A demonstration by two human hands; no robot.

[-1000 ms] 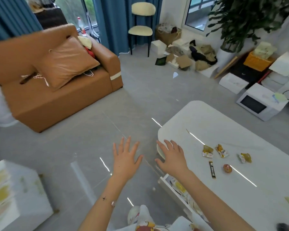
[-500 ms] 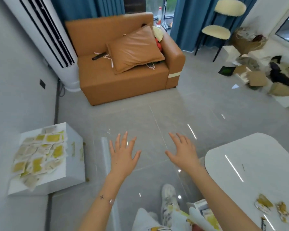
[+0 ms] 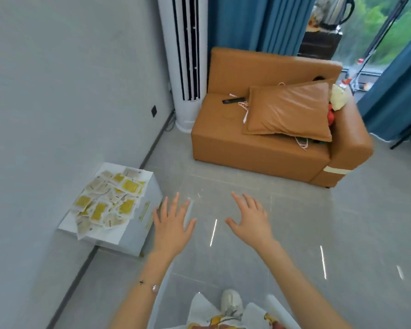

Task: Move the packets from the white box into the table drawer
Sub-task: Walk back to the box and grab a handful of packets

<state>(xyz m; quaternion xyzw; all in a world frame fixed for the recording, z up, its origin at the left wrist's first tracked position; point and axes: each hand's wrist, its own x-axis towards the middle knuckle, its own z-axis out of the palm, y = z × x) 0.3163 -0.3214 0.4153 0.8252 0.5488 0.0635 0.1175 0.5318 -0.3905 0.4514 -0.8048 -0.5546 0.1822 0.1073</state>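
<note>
A white box (image 3: 138, 230) stands on the floor against the grey wall at the left. Several yellow and cream packets (image 3: 109, 205) lie heaped on its top. My left hand (image 3: 172, 224) hovers just right of the box with fingers spread and holds nothing. My right hand (image 3: 252, 219) is stretched out over the floor further right, fingers spread, also empty. The table and its drawer are out of view.
A tan sofa (image 3: 266, 143) with a cushion (image 3: 290, 110) stands ahead. A white tower air conditioner (image 3: 183, 62) stands beside it by the wall. Blue curtains (image 3: 259, 24) hang behind. Grey tiled floor (image 3: 318, 222) stretches between me and the sofa.
My view has swung left, away from the white table and its open drawer. The box of packets has come closer to my left hand. Both hands stay spread and empty.
</note>
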